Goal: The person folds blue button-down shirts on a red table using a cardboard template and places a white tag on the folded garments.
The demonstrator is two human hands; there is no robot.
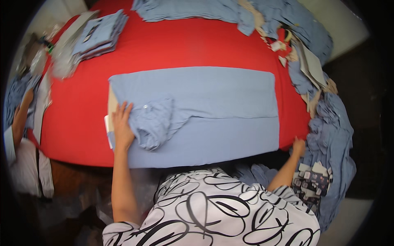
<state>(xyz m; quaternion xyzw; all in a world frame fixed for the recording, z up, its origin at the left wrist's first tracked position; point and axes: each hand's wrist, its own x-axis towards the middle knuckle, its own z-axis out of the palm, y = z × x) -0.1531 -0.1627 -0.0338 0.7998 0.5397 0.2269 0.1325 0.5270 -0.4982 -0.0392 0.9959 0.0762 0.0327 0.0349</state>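
Note:
A light blue garment (221,96) lies folded into a wide rectangle on the red cloth in front of me. A bunched, rumpled part of it (154,123) rests on its left half. My left hand (124,125) presses on the garment's left end, fingers spread, beside that bunch. Under this end shows the edge of a tan board (112,100), with a white piece (108,127) jutting out beside it. At the right rim of the table is my right hand (299,146), its fingers closed near a heap of blue garments (324,131); anything in them is hidden.
Folded blue garments (100,35) are stacked at the far left beside clear plastic bags (67,53). More blue cloth (193,10) lies along the far edge. White boards (310,65) and dark tags (312,180) sit among the right heap. Another person's arm (20,119) is at left.

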